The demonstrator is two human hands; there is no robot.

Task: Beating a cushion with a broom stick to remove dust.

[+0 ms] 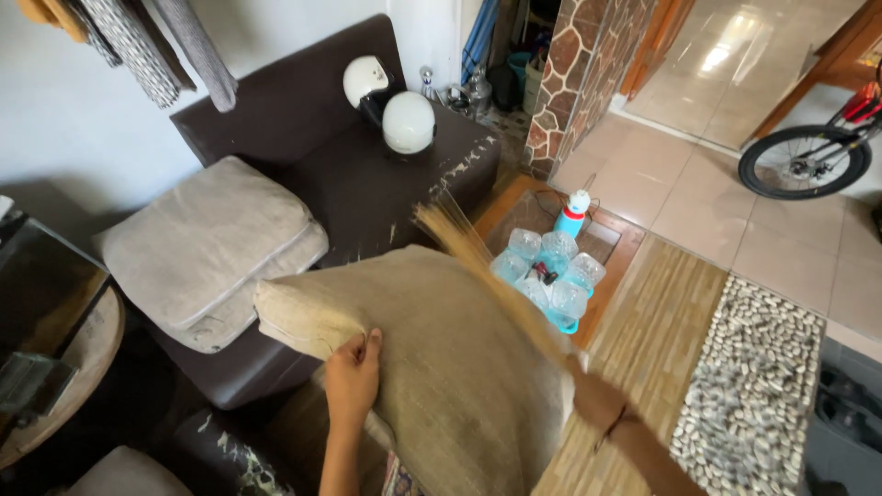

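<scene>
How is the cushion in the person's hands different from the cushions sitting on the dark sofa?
The held cushion is tan and tilted up off the sofa, gripped by the left hand, while the two sofa cushions are paler grey and lie flat, stacked one on the other. A blurred straw broom in the right hand crosses the held cushion; nothing touches the stacked ones. All are big, square and fabric-covered.
</scene>
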